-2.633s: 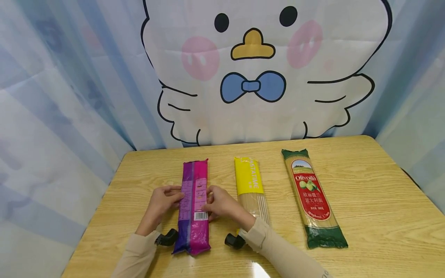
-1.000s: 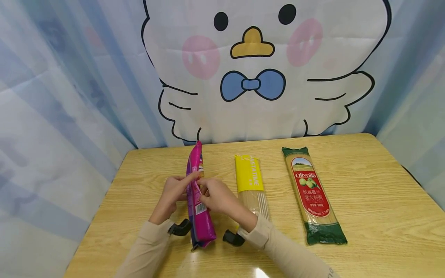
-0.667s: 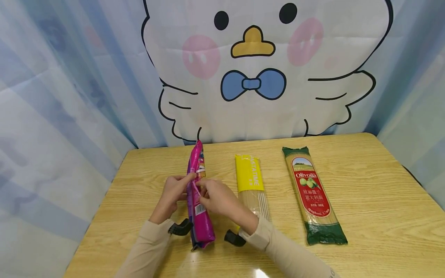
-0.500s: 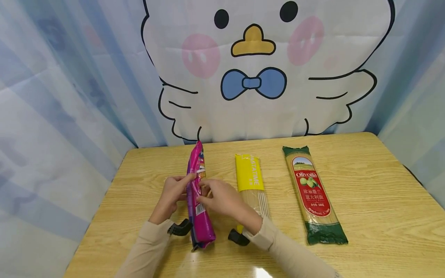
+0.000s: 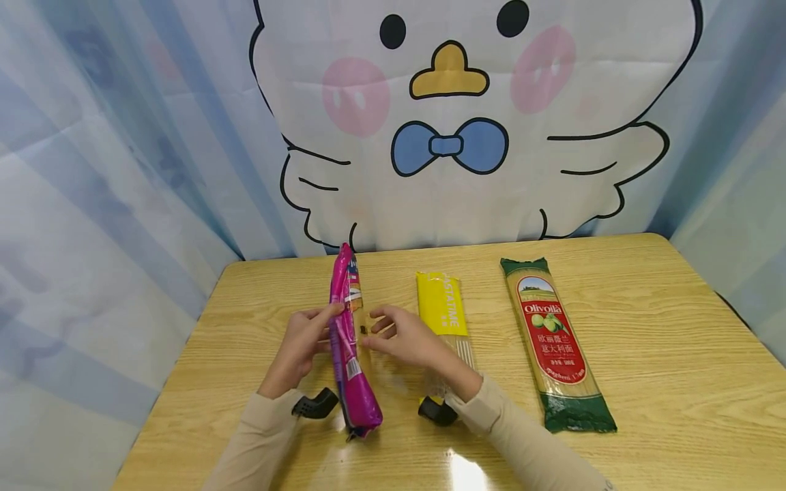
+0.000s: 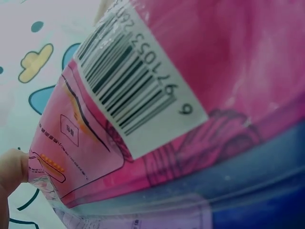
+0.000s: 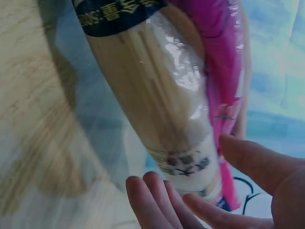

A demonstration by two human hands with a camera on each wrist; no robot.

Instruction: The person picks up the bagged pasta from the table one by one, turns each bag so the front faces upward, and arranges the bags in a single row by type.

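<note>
A magenta and purple pasta packet (image 5: 362, 406) stands tilted on its long edge at the table's left. My left hand (image 5: 297, 348) grips it by its upper middle, thumb on the near face. Its barcode (image 6: 138, 86) fills much of the left wrist view. To the right of the packet is my right hand (image 5: 408, 337), fingers spread and loosely bent, fingertips right at its side. The right wrist view shows the packet's clear window (image 7: 143, 86) with pale pasta strands inside, between the thumb and fingers (image 7: 147, 200) of that hand.
Behind the right wrist lies a yellow-topped clear pasta packet (image 5: 441, 307), its lower part overlapped by the forearm. Farther right is a green-ended spaghetti packet (image 5: 552, 348) with a red label. A cartoon-printed curtain (image 5: 454, 204) hangs behind the wooden table (image 5: 669, 354).
The magenta packet, first lying flat under both hands, has been tipped up onto its edge. My right hand has just let go of its edge and moved right, fingers spreading.
</note>
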